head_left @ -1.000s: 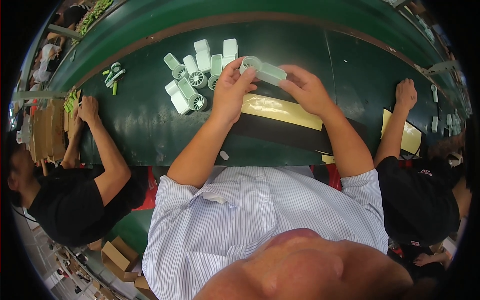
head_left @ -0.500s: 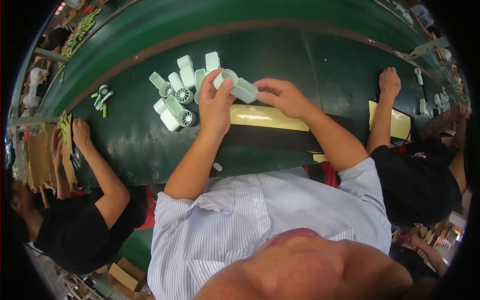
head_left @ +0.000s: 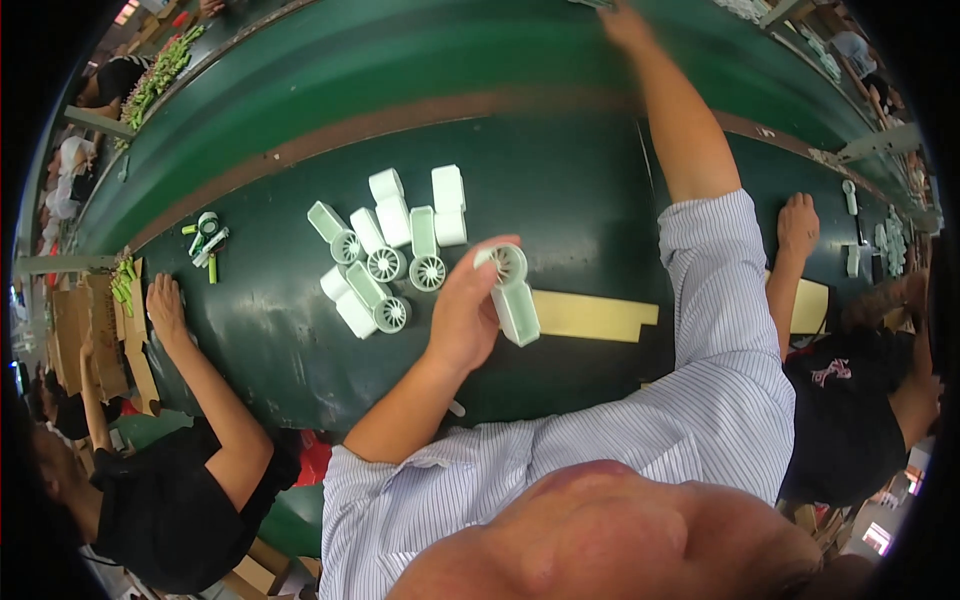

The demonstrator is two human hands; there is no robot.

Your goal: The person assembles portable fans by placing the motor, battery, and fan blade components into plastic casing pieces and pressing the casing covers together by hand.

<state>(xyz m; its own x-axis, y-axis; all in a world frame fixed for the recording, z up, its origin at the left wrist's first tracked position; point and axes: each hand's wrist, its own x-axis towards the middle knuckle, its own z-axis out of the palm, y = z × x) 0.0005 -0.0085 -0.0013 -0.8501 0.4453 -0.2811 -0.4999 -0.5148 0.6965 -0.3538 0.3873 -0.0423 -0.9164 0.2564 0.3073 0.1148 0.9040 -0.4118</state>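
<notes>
My left hand [head_left: 468, 312] is closed around a pale green plastic fan housing [head_left: 519, 310], its round slotted end upward and its open trough-like handle below. Far ahead, over the green belt, my right arm is stretched out. My right hand [head_left: 622, 25] is blurred at the top edge, beside or touching a small pale green thing [head_left: 590, 3]; its fingers are partly cut off. Left of my left hand, a group of similar pale green housings [head_left: 393, 222] lies on the dark green table [head_left: 580, 190], several showing round slotted grilles.
A yellow strip [head_left: 590, 315] lies right of my left hand. Small green and white parts [head_left: 207, 243] sit at the table's left. Co-workers' arms rest on the table at both sides: a hand [head_left: 166, 305] at left, another hand [head_left: 798, 228] at right. The green belt [head_left: 400, 75] runs along the far side.
My right hand has let go of the housing and swung far forward over the belt. My left hand keeps the housing, now turned more upright. The whole view has shifted.
</notes>
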